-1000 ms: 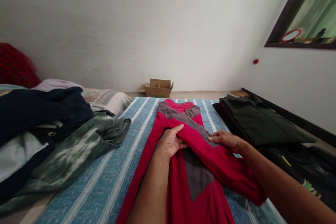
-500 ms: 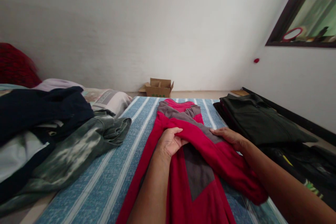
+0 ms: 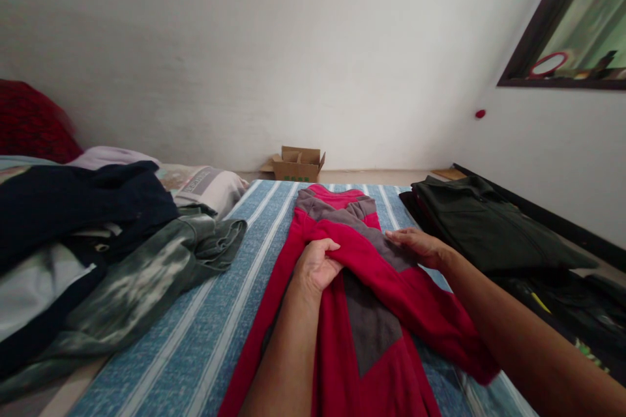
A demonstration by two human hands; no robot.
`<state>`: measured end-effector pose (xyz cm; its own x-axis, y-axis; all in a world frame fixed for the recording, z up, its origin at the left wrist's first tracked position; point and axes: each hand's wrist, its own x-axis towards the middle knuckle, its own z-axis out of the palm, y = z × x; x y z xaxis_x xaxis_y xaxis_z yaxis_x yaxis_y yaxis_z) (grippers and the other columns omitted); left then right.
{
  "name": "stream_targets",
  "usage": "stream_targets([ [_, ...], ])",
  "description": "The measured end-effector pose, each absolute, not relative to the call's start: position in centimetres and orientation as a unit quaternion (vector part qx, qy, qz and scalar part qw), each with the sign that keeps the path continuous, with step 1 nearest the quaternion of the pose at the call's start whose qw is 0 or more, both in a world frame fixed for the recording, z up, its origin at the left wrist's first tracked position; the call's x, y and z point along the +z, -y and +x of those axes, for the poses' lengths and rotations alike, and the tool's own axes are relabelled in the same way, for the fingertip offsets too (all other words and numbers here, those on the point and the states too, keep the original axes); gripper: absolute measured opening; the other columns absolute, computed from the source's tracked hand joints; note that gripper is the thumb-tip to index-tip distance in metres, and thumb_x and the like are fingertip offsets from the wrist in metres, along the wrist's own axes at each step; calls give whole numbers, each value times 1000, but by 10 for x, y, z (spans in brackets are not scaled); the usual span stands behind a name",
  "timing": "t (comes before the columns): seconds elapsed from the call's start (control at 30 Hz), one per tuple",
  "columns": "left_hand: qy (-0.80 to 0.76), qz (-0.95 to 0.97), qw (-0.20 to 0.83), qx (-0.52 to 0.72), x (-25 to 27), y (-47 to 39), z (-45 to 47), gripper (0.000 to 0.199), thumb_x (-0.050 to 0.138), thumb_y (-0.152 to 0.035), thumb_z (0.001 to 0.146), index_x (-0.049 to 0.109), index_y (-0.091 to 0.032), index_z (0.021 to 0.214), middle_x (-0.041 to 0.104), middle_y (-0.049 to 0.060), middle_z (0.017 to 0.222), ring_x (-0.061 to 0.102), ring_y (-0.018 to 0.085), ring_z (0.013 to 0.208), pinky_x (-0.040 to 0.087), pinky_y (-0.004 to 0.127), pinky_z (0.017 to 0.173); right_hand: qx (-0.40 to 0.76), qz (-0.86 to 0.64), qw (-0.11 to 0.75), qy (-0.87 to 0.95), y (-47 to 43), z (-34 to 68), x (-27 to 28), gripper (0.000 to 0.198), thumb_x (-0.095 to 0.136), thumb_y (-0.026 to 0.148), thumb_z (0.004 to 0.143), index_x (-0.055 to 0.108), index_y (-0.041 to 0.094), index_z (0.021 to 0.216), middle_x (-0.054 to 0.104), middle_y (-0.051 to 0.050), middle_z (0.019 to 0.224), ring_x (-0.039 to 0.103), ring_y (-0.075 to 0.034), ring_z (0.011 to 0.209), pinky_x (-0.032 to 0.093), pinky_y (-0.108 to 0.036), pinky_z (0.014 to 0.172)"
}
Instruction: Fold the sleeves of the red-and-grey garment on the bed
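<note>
— Red and grey, soft-looking fabric: a long-sleeved top (image 3: 337,339). Where exactly?

— Lengthwise on the blue striped sheet (image 3: 210,326), straight ahead, between a folded dark green garment (image 3: 489,221) on the right and a mottled green garment (image 3: 147,287) on the left.

— And the sleeve (image 3: 420,303)?

— Slantwise over the body of the top, with the cuff (image 3: 475,362) out past the body's right edge.

— State of the left hand (image 3: 319,264)?

— Partly closed, grasping the sleeve: thumb above, fingers beneath the near edge. A light pinch, judging by the look of the cloth.

— And the right hand (image 3: 418,246)?

— Nearly flat, with straight, unclenched fingers, over the grey band (image 3: 366,229) along the sleeve, gripping nothing. Real contact or a slight hover? Cannot tell.

— How best to handle the sleeve, then?

— Anchor with the left thumb, without bunching the cloth. Press lightly with the flat right hand and stroke along the grey band, away from the pinch. Ease ripples toward the cuff.

— Anything to watch?

— Too hard a tug, probably: likely to drag the body of the top askew and crease the layer below. Lift the right hand clear between strokes, and check both side edges for straightness.
</note>
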<state>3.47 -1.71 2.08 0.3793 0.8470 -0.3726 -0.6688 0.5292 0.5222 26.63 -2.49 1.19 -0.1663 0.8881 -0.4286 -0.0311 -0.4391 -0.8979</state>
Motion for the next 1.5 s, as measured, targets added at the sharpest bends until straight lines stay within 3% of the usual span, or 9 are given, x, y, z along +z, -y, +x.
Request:
stream_targets([
  [0.23,-290,153,829,453,22,20,33,38,44,3,57,59,-9,90,69,9,77,67,22,77,54,36,75,660,-566,322,375,-17,240,7,36,69,46,72,65,15,90,72,-11,80,67,-23,70,55,-37,67],
  [0.4,-291,159,835,438,26,23,34,18,52,-7,71,59,-11,87,69,8,74,65,19,63,55,35,65,687,-547,314,360,-20,236,6,34,69,36,74,65,12,97,72,-11,84,68,-22,72,54,-39,76],
  [0.5,-304,162,828,443,23,21,37,17,52,-10,76,58,-12,91,69,8,74,65,18,62,55,35,63,686,-554,321,347,-19,239,5,30,68,32,73,64,12,96,72,-9,79,67,-21,68,54,-37,76],
  [0.73,-305,147,834,436,9,15,36,34,46,1,65,57,-11,95,69,10,79,68,23,73,55,41,71,680,-545,355,340,-26,236,11,21,62,18,72,63,14,92,71,-5,74,66,-17,64,53,-34,74],
  [0.93,-319,125,829,442,13,16,38,41,43,4,55,56,-9,91,69,12,83,68,25,79,55,40,74,690,-558,315,336,-30,229,12,29,64,32,75,63,12,95,71,-10,76,66,-21,66,53,-38,72],
  [1.03,-307,106,831,451,16,17,41,45,42,5,52,57,-8,93,69,12,87,67,25,84,54,39,79,689,-565,303,338,-31,227,12,25,64,28,75,64,10,93,71,-11,73,65,-21,62,53,-38,70],
  [1.27,-291,117,841,441,17,19,43,40,41,4,53,57,-7,88,67,11,77,67,25,85,54,39,80,671,-551,352,348,-38,227,19,15,58,14,73,63,15,88,69,-3,68,63,-16,59,52,-32,71],
  [1.5,-295,110,846,430,14,19,44,40,41,4,51,58,-7,86,66,10,73,66,26,85,55,40,78,677,-583,318,317,-46,227,14,22,61,22,75,62,12,95,70,-8,72,65,-21,63,52,-41,73],
])
